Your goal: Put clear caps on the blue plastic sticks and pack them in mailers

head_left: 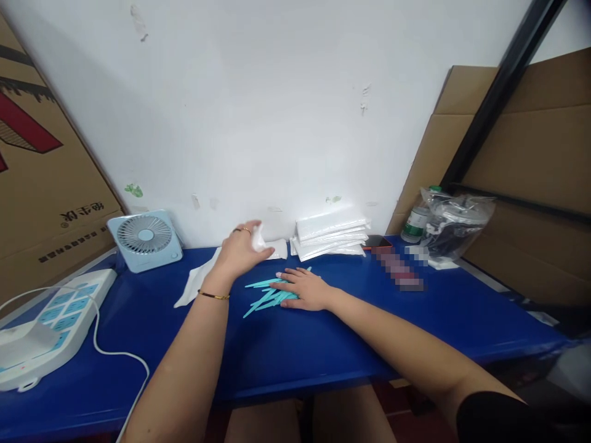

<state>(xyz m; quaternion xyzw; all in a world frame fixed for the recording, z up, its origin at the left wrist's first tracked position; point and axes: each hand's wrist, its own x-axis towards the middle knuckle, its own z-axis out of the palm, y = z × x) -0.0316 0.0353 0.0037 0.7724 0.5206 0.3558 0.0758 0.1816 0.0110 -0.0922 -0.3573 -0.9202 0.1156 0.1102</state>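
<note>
- The left hand [240, 251] was curled around a small white packet [258, 239], pinching it between thumb and fingers just above the desk [323, 344].
- The right hand [307, 289] lay flat and spread, palm down, on a loose heap of thin teal sticks [265, 296]; it pressed on them and gripped none.
- The sticks fanned out to the left from under that palm, between the two wrists, several pointing back towards the person.
- To my eye the work in hand was getting sticks into the packet, and doing it well would mean holding the packet's mouth open and steady with the left fingers while the right picked up a stick by one end.
- I judged that the flat palm kept the sticks from scattering, though lifting it carelessly could flick them off the near edge.
- Just beyond the left hand lay another white wrapper [277, 249], and under its wrist a limp white sheet [196, 284].
- Past the right hand stood a stack of white packets [330, 237] against the wall.
- Well to the left of the left hand were a small fan [145, 239] and a power strip [50, 326].
</note>
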